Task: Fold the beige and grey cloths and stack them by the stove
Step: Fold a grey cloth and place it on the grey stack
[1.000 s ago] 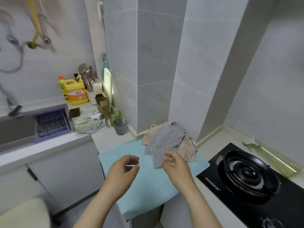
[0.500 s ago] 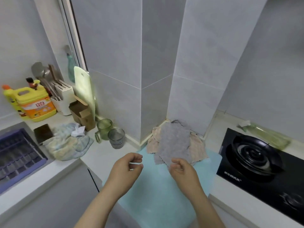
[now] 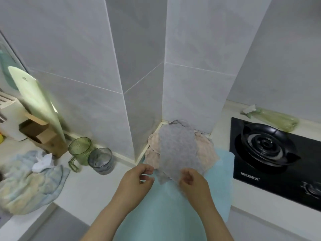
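A: Surface and room, quick

B: Pale counter (image 3: 90, 185) running across the lower frame, grey tiled walls (image 3: 78, 54) behind with a corner column in the middle. A light blue mat (image 3: 173, 214) covers the counter at bottom centre. Black stove (image 3: 271, 159) at right, a greenish bottle (image 3: 276, 119) lying behind it at the wall

A: Left side?

B: Green mug (image 3: 79, 150) and a grey cup (image 3: 100, 160) standing just beside each other at centre left. A crumpled pale towel (image 3: 29, 181) at lower left with a white scrap on top. Cardboard box (image 3: 43, 136) and a leaning pale green board (image 3: 34, 100) above it

A: Cloths?

B: Grey cloth (image 3: 177, 146) lies spread on top of the beige cloth (image 3: 205, 150), both pushed into the wall corner at centre, near edges reaching onto the mat. Stove is near, to their right

A: Hands?

B: Right hand (image 3: 192, 183) is at the grey cloth's near edge, fingers curled, thumb and forefinger pinching the edge. Left hand (image 3: 137, 180) is just left of that edge, fingers loosely curled toward the thumb with a small gap, nothing in it, close to the cloth but whether it touches I can't tell
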### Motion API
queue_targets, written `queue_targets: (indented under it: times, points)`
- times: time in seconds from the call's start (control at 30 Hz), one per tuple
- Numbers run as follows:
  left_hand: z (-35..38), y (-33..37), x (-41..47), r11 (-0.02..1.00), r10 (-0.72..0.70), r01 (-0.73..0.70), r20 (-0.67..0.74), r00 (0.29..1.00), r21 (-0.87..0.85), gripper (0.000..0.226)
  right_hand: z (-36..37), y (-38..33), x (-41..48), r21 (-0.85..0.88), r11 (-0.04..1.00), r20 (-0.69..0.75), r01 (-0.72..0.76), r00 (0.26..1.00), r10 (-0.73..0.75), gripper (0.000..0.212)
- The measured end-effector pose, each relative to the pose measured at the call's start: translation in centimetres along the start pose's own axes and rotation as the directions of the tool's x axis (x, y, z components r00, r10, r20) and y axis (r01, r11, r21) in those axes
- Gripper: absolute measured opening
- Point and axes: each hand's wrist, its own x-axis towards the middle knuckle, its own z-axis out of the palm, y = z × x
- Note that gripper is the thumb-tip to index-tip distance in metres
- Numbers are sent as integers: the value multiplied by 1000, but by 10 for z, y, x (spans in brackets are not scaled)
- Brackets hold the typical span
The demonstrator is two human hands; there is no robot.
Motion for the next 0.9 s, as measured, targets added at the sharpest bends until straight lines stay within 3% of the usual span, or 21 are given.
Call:
queue_targets:
  times: [0.2,0.3,0.43,0.6,0.7,0.9]
  points:
    - [13,-27,43,996,48,-60,165,985,70,25,17,13,8,11,1000,-39,-25,999,25,29]
    - [24,-45,63,985,88,-121,252,964,120,29,28,27,12,-79,997,-99,-12,995,5,36]
    - [37,-73,93,920,258,-334,324,910,206,44,44,44,17,-129,992,-209,-8,978,-19,40]
    - [57,-96,119,835,433,-508,319,843,211,62,66,61,27,-313,947,-272,68,949,-158,42]
    - [69,-108,133,779,511,-583,303,804,232,52,76,73,38,-426,902,-325,67,920,-221,46]
    - [91,-121,156,629,679,-740,297,672,236,57,87,89,52,-544,835,-348,88,881,-320,44]
